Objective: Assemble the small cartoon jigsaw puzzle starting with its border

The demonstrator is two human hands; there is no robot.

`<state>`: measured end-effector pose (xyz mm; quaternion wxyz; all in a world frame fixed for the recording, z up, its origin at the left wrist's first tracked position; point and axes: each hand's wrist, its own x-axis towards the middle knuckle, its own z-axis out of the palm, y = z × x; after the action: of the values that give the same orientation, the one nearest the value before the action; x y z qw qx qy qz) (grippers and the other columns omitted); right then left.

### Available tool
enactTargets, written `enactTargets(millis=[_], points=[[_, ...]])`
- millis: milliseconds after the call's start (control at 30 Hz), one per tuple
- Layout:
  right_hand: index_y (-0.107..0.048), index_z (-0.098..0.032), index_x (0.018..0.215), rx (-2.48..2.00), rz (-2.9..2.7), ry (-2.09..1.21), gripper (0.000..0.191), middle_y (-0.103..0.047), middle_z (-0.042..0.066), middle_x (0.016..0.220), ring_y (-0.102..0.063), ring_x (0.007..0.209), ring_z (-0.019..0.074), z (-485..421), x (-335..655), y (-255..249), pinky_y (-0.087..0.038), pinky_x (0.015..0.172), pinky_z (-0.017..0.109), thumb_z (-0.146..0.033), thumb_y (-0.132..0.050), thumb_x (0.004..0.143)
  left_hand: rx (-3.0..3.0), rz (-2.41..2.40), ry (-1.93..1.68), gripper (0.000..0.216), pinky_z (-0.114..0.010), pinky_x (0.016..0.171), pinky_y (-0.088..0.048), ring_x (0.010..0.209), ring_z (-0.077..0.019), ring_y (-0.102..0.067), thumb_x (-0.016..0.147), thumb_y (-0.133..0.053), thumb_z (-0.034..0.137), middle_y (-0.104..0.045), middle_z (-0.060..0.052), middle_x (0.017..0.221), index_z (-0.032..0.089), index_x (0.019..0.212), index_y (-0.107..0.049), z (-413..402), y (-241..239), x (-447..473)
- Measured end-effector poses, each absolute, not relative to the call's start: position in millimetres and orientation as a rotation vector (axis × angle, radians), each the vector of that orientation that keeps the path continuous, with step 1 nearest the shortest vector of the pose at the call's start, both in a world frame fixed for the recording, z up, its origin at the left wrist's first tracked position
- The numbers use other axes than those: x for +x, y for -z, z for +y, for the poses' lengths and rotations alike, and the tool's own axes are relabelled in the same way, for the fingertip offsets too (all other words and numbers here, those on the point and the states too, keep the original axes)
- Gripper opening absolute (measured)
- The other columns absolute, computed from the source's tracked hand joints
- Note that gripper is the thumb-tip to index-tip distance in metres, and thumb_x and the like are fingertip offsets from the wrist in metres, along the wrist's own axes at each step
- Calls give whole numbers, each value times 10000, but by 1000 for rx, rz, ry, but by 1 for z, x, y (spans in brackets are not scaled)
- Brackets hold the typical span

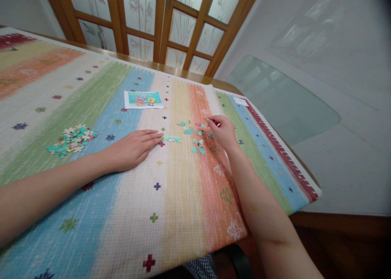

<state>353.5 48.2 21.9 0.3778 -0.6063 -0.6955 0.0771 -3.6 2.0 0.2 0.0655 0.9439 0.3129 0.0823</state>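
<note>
My left hand (pixel 134 149) lies flat on the tablecloth, fingers stretched out. Its fingertips touch the left end of a short strip of joined puzzle pieces (pixel 172 139), green and turquoise. Over the orange stripe, my right hand (pixel 222 129) is closed in a pinch on a small puzzle piece (pixel 207 119), mostly hidden by the fingers. Just left of and below that hand, loose puzzle pieces (pixel 199 145) are spread out in turquoise, pink and pale colours. Another loose cluster of pieces (pixel 187 127) lies above the strip.
A heap of puzzle pieces (pixel 73 140) sits to the left, beyond my left forearm. Farther back lies a printed cartoon picture (pixel 143 99). A small white paper (pixel 240 101) rests near the far right edge. The striped tablecloth (pixel 183 214) covers the table; wooden glass doors (pixel 159 26) stand behind.
</note>
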Motion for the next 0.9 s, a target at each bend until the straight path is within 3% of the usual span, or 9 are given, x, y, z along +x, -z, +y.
enactTargets(millis=[367, 733, 900], points=[[-800, -198, 905, -1692, -1765, -93, 246, -754, 87, 884, -630, 790, 228, 51, 361, -21, -484, 806, 382, -318, -586, 885, 2856, 933, -265, 557, -397, 1256, -268, 1510, -202, -373, 984, -355, 229, -441, -55, 1621, 177, 1525, -477, 3, 1, -4], [-807, -208, 783, -1842, -1985, -52, 192, -749, 79, 774, -644, 759, 244, 50, 368, -23, -455, 730, 367, -296, -655, 862, 2865, 950, -229, 555, -397, 1264, -256, 1512, -208, -371, 988, -346, 224, -438, -67, 1622, 147, 1523, -475, 2, -1, -3], [-822, -245, 814, -1865, -2083, -157, 118, -773, 75, 836, -680, 826, 260, 47, 371, -26, -473, 749, 372, -245, -705, 832, 2863, 940, -247, 557, -402, 1261, -265, 1509, -209, -378, 984, -352, 223, -438, -59, 1622, 171, 1525, -473, 2, -1, -3]])
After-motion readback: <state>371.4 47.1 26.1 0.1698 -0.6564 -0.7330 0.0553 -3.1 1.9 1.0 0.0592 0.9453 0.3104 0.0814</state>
